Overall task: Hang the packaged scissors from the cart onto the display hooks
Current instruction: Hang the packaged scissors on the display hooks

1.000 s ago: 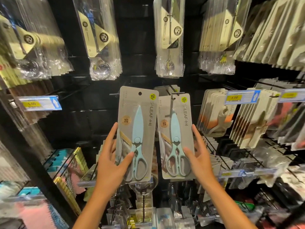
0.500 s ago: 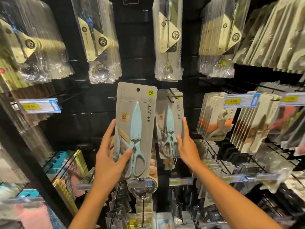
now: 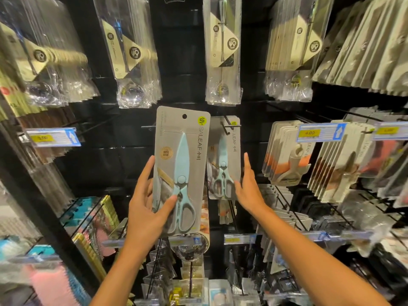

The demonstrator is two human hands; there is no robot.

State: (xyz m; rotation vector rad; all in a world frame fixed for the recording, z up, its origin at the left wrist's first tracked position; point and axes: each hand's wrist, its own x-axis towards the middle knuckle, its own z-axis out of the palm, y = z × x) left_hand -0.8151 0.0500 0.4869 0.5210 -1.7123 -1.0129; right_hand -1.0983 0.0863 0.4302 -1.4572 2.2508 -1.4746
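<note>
A black display wall [image 3: 123,151] fills the view, hung with rows of packaged goods. Along the top, four bunches of clear-bagged cutlery [image 3: 132,58] are seen, and a slanted row of grey packs at upper right [image 3: 364,45]. At mid right, carded kitchen tools [image 3: 284,155] are crowded on their hooks behind a blue price tag marked 4.00 [image 3: 320,132]; a second tag [image 3: 53,137] is fixed at the left, its figure blurred. Lower rows of small packs are seen beneath, too soft to be named.

Two scissors packs can be counted. One packaged scissors [image 3: 181,171] is held upright in front of the wall by the left hand [image 3: 145,208], the thumb laid across the card face near the pivot and the fingers behind its left edge; its hang hole is free of any hook. The hung scissors pack [image 3: 224,160] is already threaded on the display hook [image 3: 227,127], well back toward the wall, possibly with another card behind it. The right hand [image 3: 248,186] is held flat and loose, fingers straight, its thumb touching that pack's lower right edge with nothing grasped.

The held pack overlaps the hung one's left edge. Bare black wall is left open to the left of the held pack.
</note>
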